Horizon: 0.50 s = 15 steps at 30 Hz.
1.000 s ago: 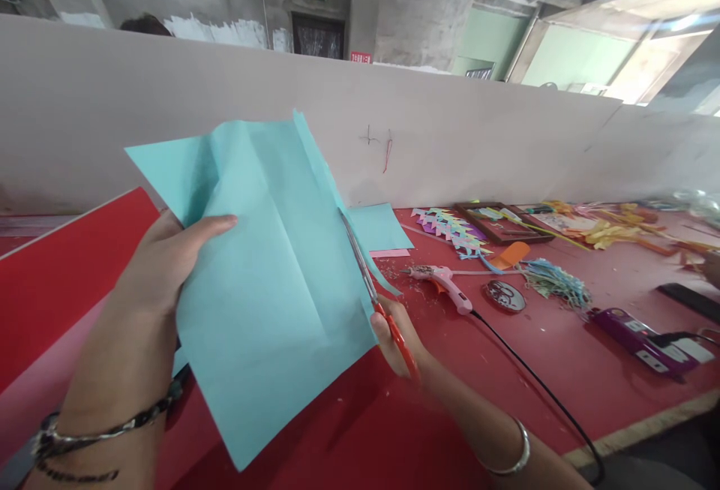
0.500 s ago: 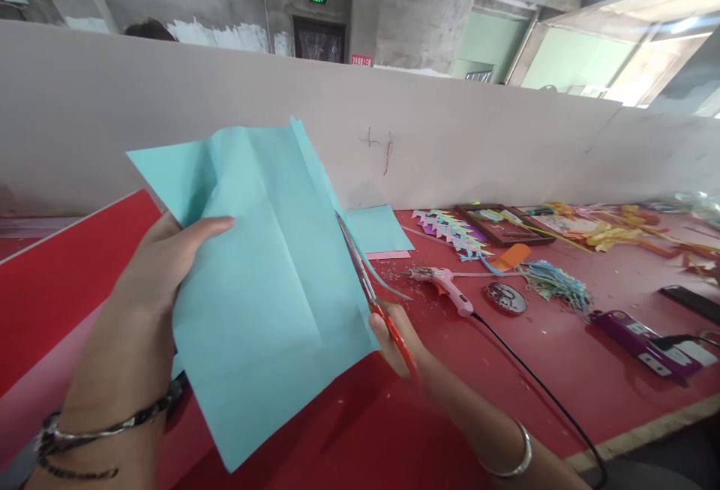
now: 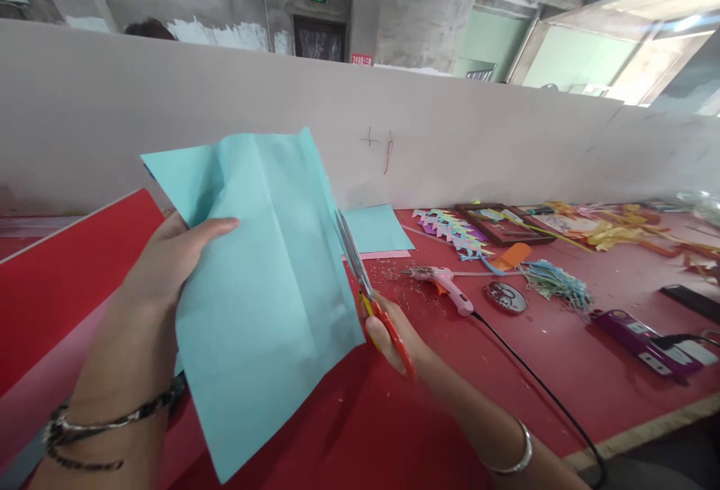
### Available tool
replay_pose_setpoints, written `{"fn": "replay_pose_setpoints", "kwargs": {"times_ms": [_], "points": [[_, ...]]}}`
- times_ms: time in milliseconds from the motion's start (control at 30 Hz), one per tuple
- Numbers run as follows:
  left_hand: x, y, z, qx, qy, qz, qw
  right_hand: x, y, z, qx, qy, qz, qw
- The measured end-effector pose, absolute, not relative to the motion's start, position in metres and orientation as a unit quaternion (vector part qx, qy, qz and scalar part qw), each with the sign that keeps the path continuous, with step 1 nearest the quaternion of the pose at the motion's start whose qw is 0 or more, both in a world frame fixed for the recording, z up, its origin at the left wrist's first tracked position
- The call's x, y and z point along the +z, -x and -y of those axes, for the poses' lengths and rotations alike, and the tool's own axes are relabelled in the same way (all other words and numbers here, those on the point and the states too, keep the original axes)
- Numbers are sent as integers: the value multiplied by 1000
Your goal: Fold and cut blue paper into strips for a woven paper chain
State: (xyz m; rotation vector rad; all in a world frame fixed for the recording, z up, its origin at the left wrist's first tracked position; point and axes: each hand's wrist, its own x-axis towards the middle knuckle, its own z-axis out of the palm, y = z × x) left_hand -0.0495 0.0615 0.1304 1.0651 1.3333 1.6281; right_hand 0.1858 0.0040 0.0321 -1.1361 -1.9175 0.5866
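A large creased sheet of light-blue paper (image 3: 270,272) is held up in the middle of the view. My left hand (image 3: 177,254) grips its left side, thumb on the front and the other fingers hidden behind. In my right hand (image 3: 388,332) are scissors (image 3: 354,254) with red-and-yellow handles, fingers wrapped round the grips. Their blades point up beside the sheet's right edge and look nearly closed; whether they touch the paper I cannot tell. Behind them, another light-blue sheet (image 3: 379,227) lies on the table with a pink sheet (image 3: 382,255) under it.
On the red table (image 3: 439,415) lie a pink glue gun (image 3: 450,287) with a black cord, a round tin (image 3: 506,297), a blue fringed bundle (image 3: 556,284), a purple power strip (image 3: 641,340) and a brown tray (image 3: 500,223). A red board (image 3: 73,272) leans at left; a white partition (image 3: 478,145) stands behind.
The scissors have come off the sheet's right edge, and the thin strip hanging there is no longer visible. The sheet has tilted slightly, its lower right corner shifting left.
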Motion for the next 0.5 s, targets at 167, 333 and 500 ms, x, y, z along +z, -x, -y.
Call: {"fn": "replay_pose_setpoints", "kwargs": {"times_ms": [167,333,500], "points": [[133,47,-57,621,-420,-517,413,33,-187,-4,263,458,749,400],[138,40,-49,651,-398,-519,386,36,-186,-3,248,450,760,397],[142,38,-46,666,-381,-539,347,34,-187,-5,215,442,776,395]]}}
